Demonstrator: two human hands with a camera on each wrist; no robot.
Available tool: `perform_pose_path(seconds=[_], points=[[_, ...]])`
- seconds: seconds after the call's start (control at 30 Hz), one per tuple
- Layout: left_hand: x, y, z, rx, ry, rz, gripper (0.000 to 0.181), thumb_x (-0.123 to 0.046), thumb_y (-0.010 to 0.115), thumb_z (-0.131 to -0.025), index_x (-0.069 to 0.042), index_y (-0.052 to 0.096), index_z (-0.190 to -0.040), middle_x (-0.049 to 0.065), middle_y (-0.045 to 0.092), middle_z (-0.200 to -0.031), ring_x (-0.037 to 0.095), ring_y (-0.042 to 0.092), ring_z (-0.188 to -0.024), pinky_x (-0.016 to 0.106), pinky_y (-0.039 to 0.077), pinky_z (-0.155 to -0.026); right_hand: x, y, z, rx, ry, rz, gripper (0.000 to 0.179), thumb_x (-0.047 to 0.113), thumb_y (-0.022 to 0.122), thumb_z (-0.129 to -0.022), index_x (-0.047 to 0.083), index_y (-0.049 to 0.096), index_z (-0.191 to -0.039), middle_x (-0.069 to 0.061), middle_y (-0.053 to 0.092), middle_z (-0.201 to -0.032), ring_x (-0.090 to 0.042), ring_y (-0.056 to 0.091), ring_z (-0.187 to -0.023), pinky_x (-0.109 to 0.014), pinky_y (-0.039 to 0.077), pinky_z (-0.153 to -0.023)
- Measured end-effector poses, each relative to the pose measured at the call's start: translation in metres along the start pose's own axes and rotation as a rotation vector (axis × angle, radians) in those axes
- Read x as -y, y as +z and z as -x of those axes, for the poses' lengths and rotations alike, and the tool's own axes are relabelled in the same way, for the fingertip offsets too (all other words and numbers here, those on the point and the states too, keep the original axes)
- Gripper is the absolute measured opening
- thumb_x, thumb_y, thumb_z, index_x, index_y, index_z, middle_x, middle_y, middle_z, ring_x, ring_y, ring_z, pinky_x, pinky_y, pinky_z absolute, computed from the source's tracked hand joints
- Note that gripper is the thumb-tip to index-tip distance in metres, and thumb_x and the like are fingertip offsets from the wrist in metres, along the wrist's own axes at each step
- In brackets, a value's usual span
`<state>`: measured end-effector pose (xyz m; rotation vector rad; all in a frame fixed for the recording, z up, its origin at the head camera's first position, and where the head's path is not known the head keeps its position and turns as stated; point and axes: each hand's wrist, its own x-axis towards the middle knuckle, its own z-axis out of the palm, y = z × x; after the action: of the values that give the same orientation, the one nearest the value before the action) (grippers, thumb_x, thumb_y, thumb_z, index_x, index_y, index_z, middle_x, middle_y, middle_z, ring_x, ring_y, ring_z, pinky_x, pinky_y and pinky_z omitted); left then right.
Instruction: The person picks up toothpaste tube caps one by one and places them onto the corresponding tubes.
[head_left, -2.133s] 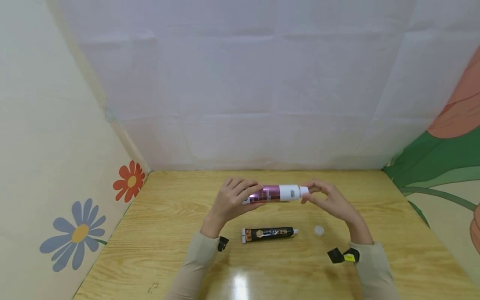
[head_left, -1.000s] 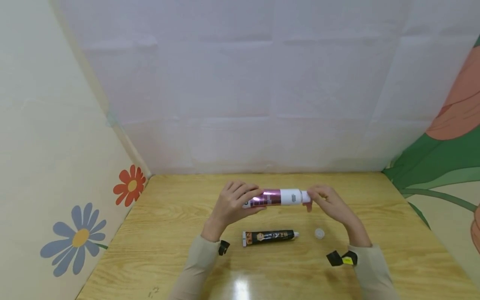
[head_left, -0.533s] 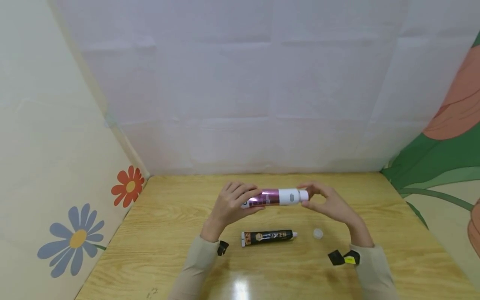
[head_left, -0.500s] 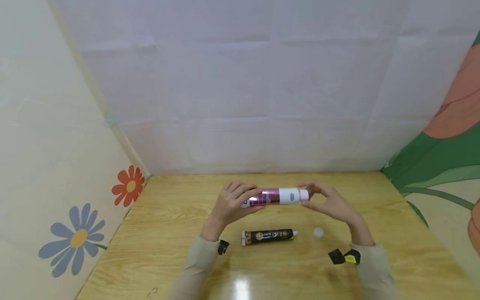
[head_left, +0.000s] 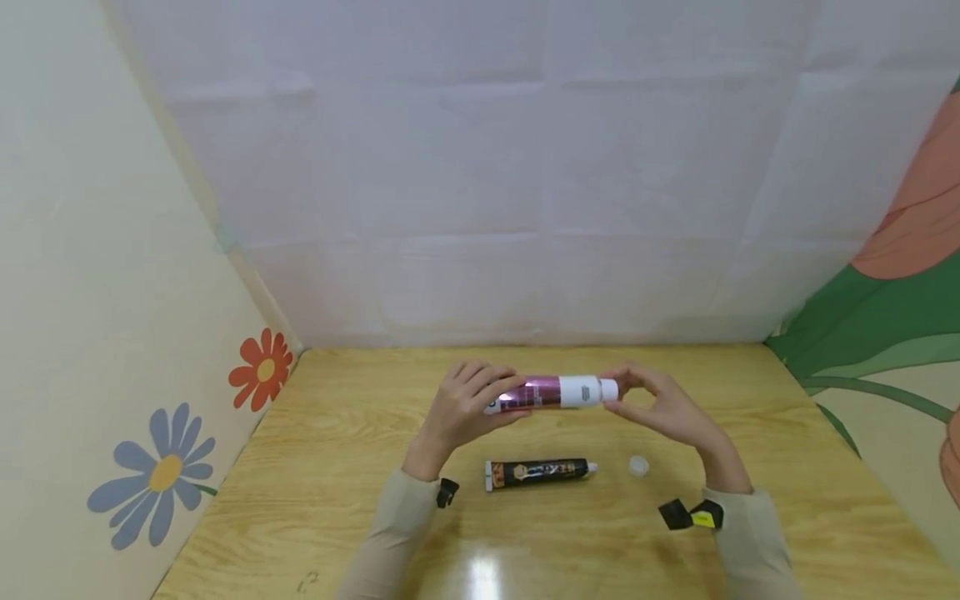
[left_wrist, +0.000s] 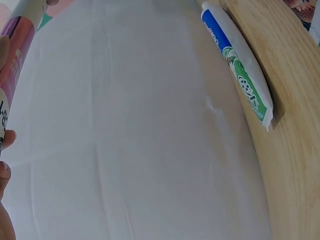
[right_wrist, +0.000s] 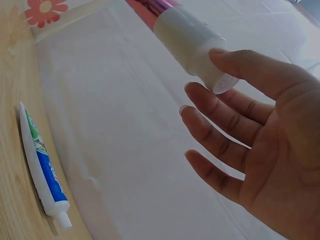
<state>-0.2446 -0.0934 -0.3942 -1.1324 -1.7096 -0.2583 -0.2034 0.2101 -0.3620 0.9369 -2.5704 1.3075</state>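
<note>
My left hand (head_left: 467, 408) grips a shiny pink-and-white toothpaste tube (head_left: 580, 392) by its left end, holding it level above the table. At the tube's right end, my right hand (head_left: 667, 408) pinches the white cap (head_left: 611, 390) between thumb and fingers. In the right wrist view the thumb and index finger touch the cap (right_wrist: 220, 80), while the other fingers are spread and loosely bent. Below the hands lies a black toothpaste tube (head_left: 538, 472), its narrow white nozzle pointing right. A small whitish round cap (head_left: 638, 465) rests right of that nozzle.
Another toothpaste tube, white with blue and green (left_wrist: 242, 70), lies on the wooden table (head_left: 300, 467) near the back sheet; the head view does not show it. A pale sheet (head_left: 480, 208) hangs behind the table, and flower-patterned panels (head_left: 165, 467) flank it.
My right fingers have rolled over the cap and back, with the thumb now beneath it again. The left hand and the pink-and-white tube have stayed nearly still.
</note>
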Motion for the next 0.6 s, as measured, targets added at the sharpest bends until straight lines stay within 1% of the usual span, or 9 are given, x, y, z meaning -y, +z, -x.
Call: perform_pose_path(seconds=[0.17,0.27,0.5,0.6], points=[[0.001,-0.001,-0.001,-0.004,0.010,0.011,0.056,-0.042,0.083,-0.063,-0.014,0.066,-0.109,0.000,0.066,-0.099,0.016,0.058,-0.084,0.029,0.048,-0.072,0.002,-0.001,0.000,0.006,0.023,0.000,0.025,0.010,0.066,-0.085,0.010,0.061,-0.110,0.005,0.062,-0.090,-0.009,0.056,-0.084,-0.038,0.042,-0.082],[0.001,-0.001,-0.002,-0.003,0.006,0.021,0.055,-0.041,0.083,-0.063,-0.014,0.066,-0.109,0.000,0.065,-0.099,0.016,0.057,-0.084,0.029,0.047,-0.072,0.000,-0.001,-0.001,0.004,0.027,0.007,0.023,0.010,0.065,-0.086,0.009,0.061,-0.108,0.004,0.062,-0.089,-0.009,0.056,-0.084,-0.040,0.041,-0.082],[0.001,-0.001,-0.003,-0.005,0.015,0.013,0.055,-0.042,0.082,-0.063,-0.014,0.067,-0.108,0.000,0.065,-0.098,0.016,0.057,-0.084,0.029,0.047,-0.072,-0.031,0.004,-0.001,-0.012,0.041,0.010,0.024,0.011,0.066,-0.085,0.015,0.062,-0.109,0.006,0.062,-0.089,-0.009,0.056,-0.085,-0.043,0.038,-0.085],[0.001,0.000,-0.003,-0.005,0.021,0.010,0.056,-0.043,0.082,-0.063,-0.014,0.067,-0.108,0.000,0.065,-0.098,0.016,0.057,-0.084,0.029,0.047,-0.073,-0.035,0.004,-0.001,-0.011,0.036,0.000,0.023,0.014,0.066,-0.085,0.018,0.063,-0.107,0.007,0.062,-0.088,-0.008,0.056,-0.084,-0.042,0.038,-0.084]])
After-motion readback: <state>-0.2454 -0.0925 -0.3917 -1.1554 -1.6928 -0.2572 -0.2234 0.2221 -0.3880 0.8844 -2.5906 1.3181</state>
